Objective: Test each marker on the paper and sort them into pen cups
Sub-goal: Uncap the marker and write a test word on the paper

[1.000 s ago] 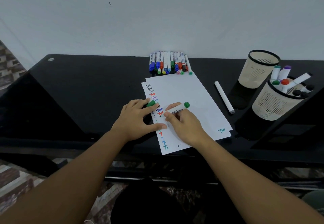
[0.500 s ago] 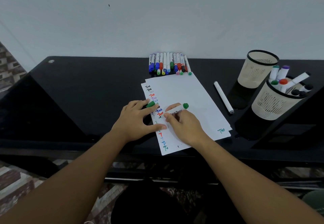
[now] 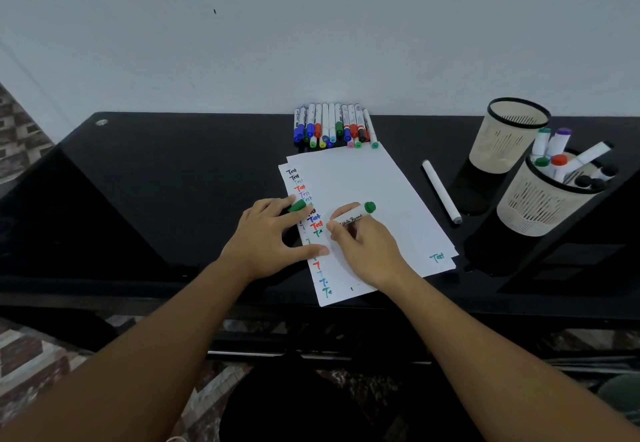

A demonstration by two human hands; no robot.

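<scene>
Right hand (image 3: 363, 251) pinches green whiteboard marker (image 3: 353, 215), tip down on paper (image 3: 367, 199) — left hand (image 3: 270, 237) splayed on the sheet's edge, green cap (image 3: 297, 206) held between fingers.

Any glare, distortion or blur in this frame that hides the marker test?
Head view: wide-angle bending curves the black desk edges; its glossy top mirrors the pen cups; light is dim and even, without strong glare; paper and writing stay legible, hands sharp.

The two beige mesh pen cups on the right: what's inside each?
The nearer beige mesh pen cup holds several markers, with green, purple, red and black caps showing. The farther beige mesh pen cup looks empty, though its bottom is hidden.
</scene>
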